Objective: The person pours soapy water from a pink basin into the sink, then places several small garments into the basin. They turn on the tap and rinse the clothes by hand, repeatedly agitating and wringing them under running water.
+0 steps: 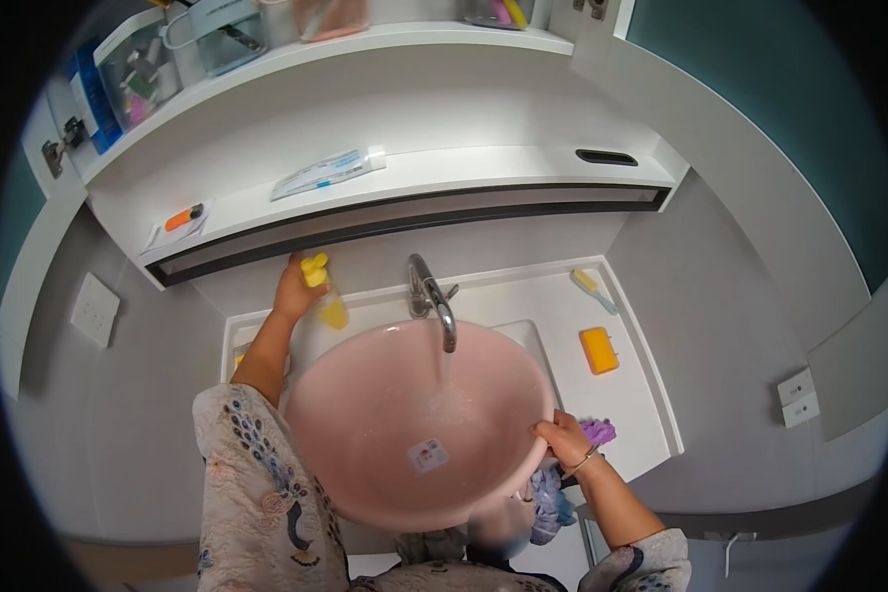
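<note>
A large pink basin (pixel 365 434) rests over the sink, with a small white label on its inside. Water runs into it from a chrome faucet (pixel 434 296). My left hand (pixel 296 291), stretched past the basin's far left side, is closed around the upper part of a clear bottle (pixel 333 312) with a yellow cap and yellow liquid. At the basin's right rim, my right hand (pixel 564 439) grips the edge, thumb on the inner side. Purple and bluish bunched material (pixel 548 505) shows just below that hand.
An orange-yellow sponge (pixel 599 350) and a small brush (pixel 594 290) lie on the right counter. Above the faucet, a white shelf (pixel 444 170) holds a toothpaste tube (pixel 329 172) and an orange item (pixel 184 217). Clear containers (pixel 229 37) stand on the upper shelf.
</note>
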Demonstrator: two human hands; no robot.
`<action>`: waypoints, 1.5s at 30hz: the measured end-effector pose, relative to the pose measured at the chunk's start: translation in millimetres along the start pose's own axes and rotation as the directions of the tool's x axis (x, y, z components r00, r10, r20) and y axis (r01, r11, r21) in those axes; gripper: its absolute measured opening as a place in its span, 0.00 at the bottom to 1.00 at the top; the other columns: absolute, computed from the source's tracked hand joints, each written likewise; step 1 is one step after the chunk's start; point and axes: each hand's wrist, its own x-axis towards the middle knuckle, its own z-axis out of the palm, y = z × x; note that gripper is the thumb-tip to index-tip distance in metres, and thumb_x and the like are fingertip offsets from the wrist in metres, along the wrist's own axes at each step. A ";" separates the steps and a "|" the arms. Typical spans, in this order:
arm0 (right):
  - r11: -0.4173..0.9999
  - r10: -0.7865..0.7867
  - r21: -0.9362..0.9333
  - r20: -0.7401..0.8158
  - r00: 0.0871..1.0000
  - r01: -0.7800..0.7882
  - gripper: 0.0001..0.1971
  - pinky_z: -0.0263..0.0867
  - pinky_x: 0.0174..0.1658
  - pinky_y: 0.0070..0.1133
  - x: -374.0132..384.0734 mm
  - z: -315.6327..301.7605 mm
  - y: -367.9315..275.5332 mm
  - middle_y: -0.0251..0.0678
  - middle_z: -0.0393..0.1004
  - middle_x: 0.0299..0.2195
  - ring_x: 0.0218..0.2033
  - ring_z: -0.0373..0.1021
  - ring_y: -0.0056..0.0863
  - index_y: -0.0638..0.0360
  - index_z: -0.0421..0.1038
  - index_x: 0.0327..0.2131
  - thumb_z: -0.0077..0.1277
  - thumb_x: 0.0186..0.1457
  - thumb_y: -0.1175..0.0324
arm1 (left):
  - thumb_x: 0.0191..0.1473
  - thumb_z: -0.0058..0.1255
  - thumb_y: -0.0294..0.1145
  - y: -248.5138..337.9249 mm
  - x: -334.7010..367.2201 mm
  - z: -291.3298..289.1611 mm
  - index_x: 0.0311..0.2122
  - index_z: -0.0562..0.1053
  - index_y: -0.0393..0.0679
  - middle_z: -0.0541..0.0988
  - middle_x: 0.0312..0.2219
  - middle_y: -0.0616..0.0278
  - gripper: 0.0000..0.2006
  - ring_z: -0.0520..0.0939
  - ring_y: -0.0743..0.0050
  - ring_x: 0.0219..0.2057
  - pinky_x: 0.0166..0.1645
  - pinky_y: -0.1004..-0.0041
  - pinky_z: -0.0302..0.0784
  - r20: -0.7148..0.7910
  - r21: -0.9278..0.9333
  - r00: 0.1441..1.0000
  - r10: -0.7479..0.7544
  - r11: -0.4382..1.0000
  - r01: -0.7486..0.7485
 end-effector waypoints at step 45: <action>0.962 -0.243 0.195 0.277 0.930 0.193 0.15 0.70 0.27 0.18 56.8 -15.3 -1.5 0.40 0.72 0.31 0.28 0.72 0.26 0.69 0.65 0.39 0.44 0.45 0.75 | 0.44 0.51 0.27 137.0 -292.6 -135.1 0.38 0.65 0.31 0.74 0.25 0.56 0.15 0.75 0.75 0.19 0.20 0.77 0.71 0.029 -0.704 0.703 -0.710 0.485 0.519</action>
